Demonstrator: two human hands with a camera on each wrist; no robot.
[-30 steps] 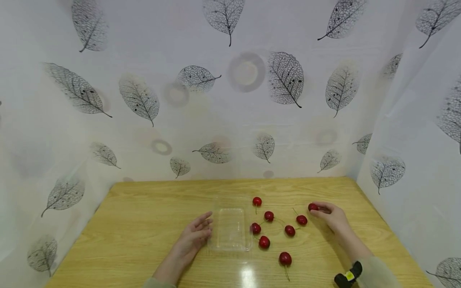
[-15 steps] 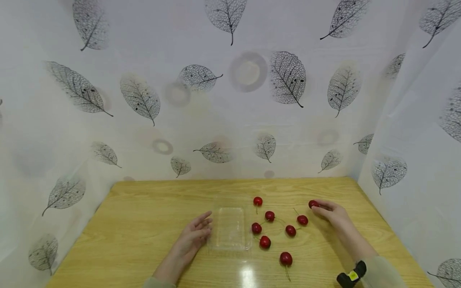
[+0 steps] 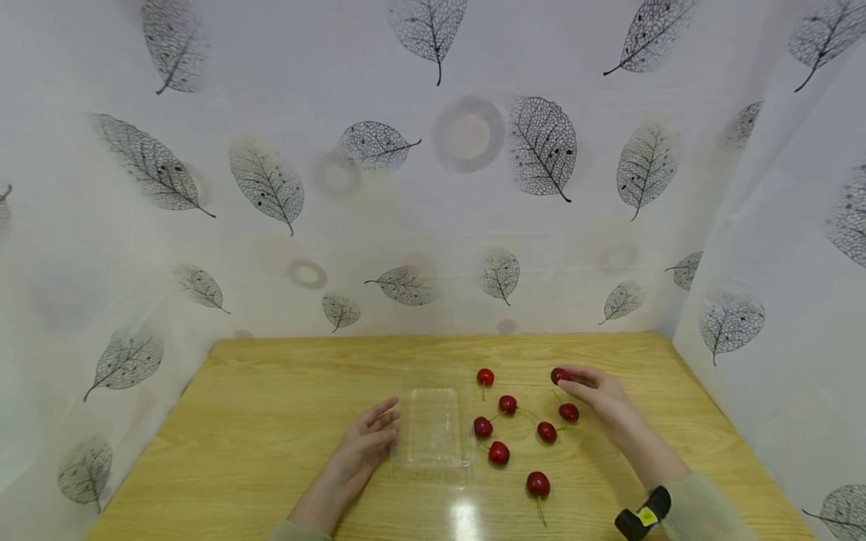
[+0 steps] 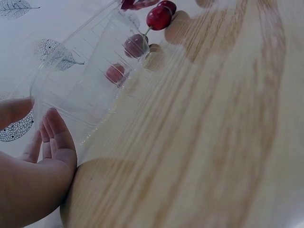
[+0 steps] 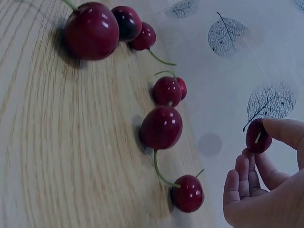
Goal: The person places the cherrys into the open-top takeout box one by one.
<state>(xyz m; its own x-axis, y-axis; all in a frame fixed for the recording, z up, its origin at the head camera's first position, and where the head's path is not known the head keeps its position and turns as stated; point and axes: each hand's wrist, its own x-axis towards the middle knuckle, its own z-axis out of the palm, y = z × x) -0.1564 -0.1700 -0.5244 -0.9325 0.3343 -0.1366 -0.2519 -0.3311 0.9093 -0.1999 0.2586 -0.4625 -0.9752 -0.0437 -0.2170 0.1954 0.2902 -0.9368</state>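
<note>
My right hand (image 3: pixel 605 398) pinches a dark red cherry (image 3: pixel 559 376) between thumb and fingertips, above the back right of the loose cherries. In the right wrist view that held cherry (image 5: pixel 259 136) shows a short stem stub, with the other fingers loosely bent below it. At the table's middle stands a clear plastic box (image 3: pixel 433 428), see-through and with nothing inside it. My left hand (image 3: pixel 361 447) rests beside the box's left wall, fingers relaxed, fingertips right at the edge. The left wrist view shows the thumb and fingers spread at the clear wall (image 4: pixel 90 80).
Several stemmed cherries lie scattered right of the box, one (image 3: pixel 483 427) right by its wall and another (image 3: pixel 537 484) nearest the front. The wooden table (image 3: pixel 271 421) ends at a leaf-printed white sheet (image 3: pixel 460 225) behind and at both sides.
My right hand has moved left and slightly back with the pinched cherry, toward the box. The left hand, the box and the loose cherries stay in place.
</note>
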